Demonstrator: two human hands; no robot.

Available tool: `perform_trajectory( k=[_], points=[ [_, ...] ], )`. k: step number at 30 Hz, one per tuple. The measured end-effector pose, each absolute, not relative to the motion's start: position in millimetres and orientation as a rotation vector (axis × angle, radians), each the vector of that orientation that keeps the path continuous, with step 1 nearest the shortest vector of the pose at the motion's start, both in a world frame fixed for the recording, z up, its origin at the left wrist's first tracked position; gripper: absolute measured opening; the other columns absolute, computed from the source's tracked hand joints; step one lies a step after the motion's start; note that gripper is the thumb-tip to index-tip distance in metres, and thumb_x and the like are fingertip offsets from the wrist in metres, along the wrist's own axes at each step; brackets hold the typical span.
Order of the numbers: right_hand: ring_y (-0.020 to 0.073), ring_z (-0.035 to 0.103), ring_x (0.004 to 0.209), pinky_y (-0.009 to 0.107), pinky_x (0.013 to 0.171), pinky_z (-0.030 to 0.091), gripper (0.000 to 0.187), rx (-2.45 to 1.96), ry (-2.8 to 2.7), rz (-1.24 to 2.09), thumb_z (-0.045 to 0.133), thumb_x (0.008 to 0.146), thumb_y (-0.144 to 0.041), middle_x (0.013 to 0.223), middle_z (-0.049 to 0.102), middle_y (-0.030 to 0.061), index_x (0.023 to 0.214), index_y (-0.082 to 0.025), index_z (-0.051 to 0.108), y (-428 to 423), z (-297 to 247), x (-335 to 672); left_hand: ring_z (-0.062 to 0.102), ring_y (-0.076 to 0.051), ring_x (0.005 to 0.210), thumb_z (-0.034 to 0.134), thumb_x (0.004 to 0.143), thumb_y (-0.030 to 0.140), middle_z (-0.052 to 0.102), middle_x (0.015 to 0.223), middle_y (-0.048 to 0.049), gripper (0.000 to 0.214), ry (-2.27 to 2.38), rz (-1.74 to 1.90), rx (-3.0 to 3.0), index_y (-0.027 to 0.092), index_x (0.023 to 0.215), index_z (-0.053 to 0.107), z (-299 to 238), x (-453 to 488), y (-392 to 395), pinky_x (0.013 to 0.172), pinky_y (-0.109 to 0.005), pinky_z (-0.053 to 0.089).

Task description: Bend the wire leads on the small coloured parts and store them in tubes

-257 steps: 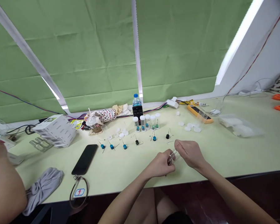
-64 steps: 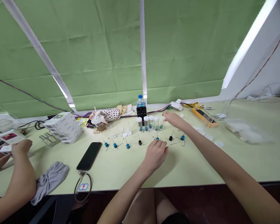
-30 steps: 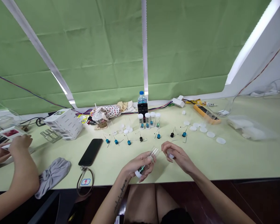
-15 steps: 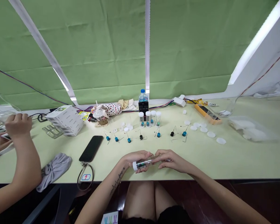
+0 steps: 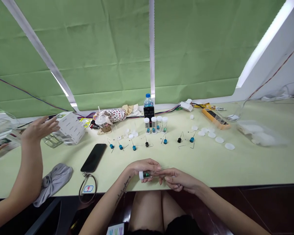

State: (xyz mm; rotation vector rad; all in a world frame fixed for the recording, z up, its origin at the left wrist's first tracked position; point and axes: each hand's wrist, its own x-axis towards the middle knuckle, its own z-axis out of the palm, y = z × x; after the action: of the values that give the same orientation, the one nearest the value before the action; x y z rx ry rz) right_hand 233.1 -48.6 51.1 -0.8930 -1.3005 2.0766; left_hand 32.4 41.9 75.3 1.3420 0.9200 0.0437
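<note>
A clear tube (image 5: 153,176) with a white cap lies across my hands above the table's front edge. Something dark and green shows inside, near the cap. My left hand (image 5: 147,165) is closed around the tube from behind. The fingers of my right hand (image 5: 180,180) are closed at its right end, partly covering it. Beyond my hands stand several capped tubes (image 5: 154,125) with blue or green pieces inside. Between them and me, several small knobs with bent wires stand in a row, some blue (image 5: 165,141), some black (image 5: 147,144).
White discs (image 5: 219,140) and an orange multimeter (image 5: 215,118) lie to the right. A black phone (image 5: 93,158), a grey cloth (image 5: 54,179) and a white box (image 5: 71,128) are left. Another person's hand (image 5: 38,129) reaches in beside the box. A lit phone (image 5: 149,114) leans on a bottle.
My right hand has shifted slightly down, its fingers more curled at the tube's end. The tube lies more level. The other person's hand has opened and moved right, towards the white box.
</note>
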Motion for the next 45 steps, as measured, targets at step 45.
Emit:
perform_trajectory(
  k=[45],
  points=[
    [0.0169,0.055,0.066,0.030,0.062,0.044,0.043,-1.448,-1.490,0.393,0.029,0.092,-0.051,0.089,0.057,0.0068,0.112,-0.021,0.052,-11,82,264,0.059,-0.018,0.083,0.051,0.085,0.042,0.065,0.087,-0.0020,0.030,1.093,0.917,1.952,0.022,0.107,0.053,119,46,28,0.073,-0.027,0.044]
  ],
)
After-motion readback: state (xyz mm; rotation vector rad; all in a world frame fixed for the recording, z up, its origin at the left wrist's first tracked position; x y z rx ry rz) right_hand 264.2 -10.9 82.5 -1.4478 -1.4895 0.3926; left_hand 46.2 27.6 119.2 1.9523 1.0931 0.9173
